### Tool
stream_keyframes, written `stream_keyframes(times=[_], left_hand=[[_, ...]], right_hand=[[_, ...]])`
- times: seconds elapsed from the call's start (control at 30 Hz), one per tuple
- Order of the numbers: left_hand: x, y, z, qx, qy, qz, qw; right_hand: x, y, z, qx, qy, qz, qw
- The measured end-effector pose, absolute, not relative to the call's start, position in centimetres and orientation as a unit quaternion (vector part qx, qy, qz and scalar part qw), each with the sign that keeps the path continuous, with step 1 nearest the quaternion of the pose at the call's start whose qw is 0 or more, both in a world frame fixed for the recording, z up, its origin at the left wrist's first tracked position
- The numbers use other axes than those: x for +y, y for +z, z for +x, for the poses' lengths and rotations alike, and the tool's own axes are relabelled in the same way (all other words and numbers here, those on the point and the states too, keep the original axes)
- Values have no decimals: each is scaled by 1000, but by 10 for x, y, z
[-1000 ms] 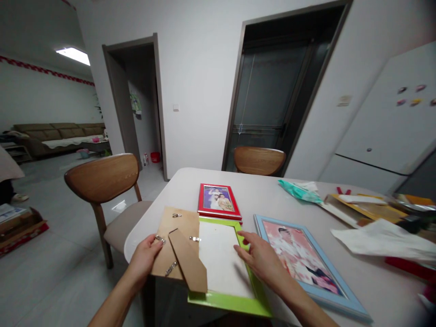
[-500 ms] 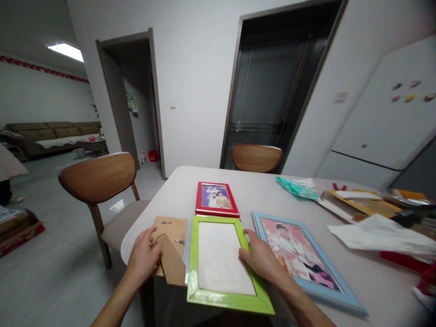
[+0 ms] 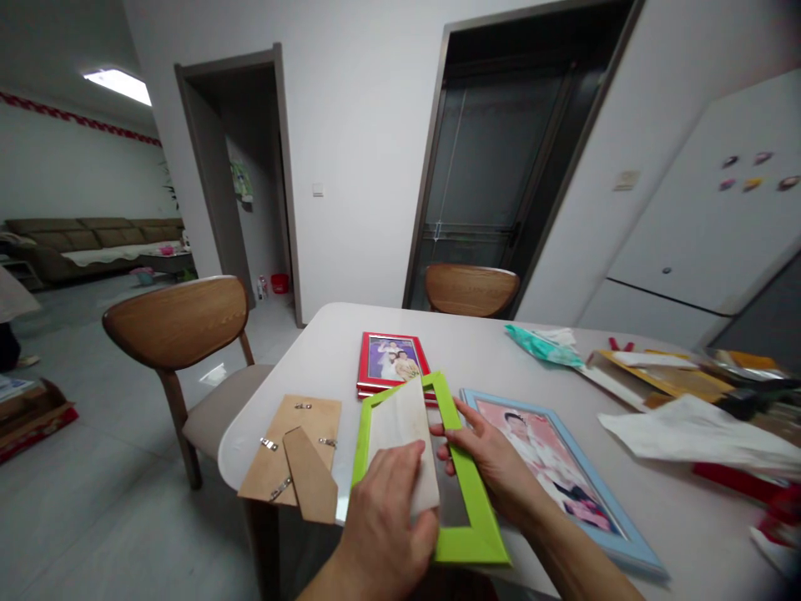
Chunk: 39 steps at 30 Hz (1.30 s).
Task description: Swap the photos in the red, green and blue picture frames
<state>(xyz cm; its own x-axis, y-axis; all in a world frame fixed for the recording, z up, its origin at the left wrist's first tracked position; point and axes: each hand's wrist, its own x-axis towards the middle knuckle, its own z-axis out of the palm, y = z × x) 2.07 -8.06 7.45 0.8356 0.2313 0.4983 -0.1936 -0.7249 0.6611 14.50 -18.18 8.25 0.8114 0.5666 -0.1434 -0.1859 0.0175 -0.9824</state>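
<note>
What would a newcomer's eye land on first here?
The lime-green photo frame at the near edge of the table, gripped on its right bar by the right hand, while the left hand holds a white sheet over its opening. The brown backing board lies left; a blue-framed portrait lies right.

White walls (image 3: pixel 363 125), grey tiled floor (image 3: pixel 93 467) at left. Near left, a wooden chair (image 3: pixel 175 321) by the pale table (image 3: pixel 476 351); at the far side, a second chair (image 3: pixel 472 290) before a dark doorway (image 3: pixel 501 150). Far left, a brown sofa (image 3: pixel 93 238) under a lit ceiling lamp (image 3: pixel 118 85). Right, a white fridge (image 3: pixel 707 225).
</note>
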Motion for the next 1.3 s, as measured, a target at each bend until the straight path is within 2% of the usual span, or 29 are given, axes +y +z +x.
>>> stream_keyframes(times=[0.1, 0.23, 0.3, 0.43, 0.53, 0.8, 0.97, 1.3], left_hand=[[-58, 81, 6, 115, 318, 860, 384], [-18, 66, -17, 244, 323, 811, 424], [-2, 52, -26, 267, 309, 801, 437], [10, 28, -35, 295, 258, 820, 417], [10, 23, -37, 302, 201, 859, 361], [9, 25, -42, 287, 150, 934, 151], [-1, 17, -43, 167, 190, 960, 120], [-12, 4, -23, 54, 187, 977, 84]], right_hand=[[-191, 68, 160, -177, 200, -764, 587], [-203, 46, 176, -235, 49, -902, 359], [-204, 38, 178, -260, 14, -925, 275], [-200, 34, 174, -298, -9, -936, 188], [-196, 35, 170, -315, -8, -938, 142], [-194, 33, 167, -330, -39, -935, 124], [-189, 38, 163, -368, -93, -909, 174], [-168, 34, 135, -420, 26, -846, 328]])
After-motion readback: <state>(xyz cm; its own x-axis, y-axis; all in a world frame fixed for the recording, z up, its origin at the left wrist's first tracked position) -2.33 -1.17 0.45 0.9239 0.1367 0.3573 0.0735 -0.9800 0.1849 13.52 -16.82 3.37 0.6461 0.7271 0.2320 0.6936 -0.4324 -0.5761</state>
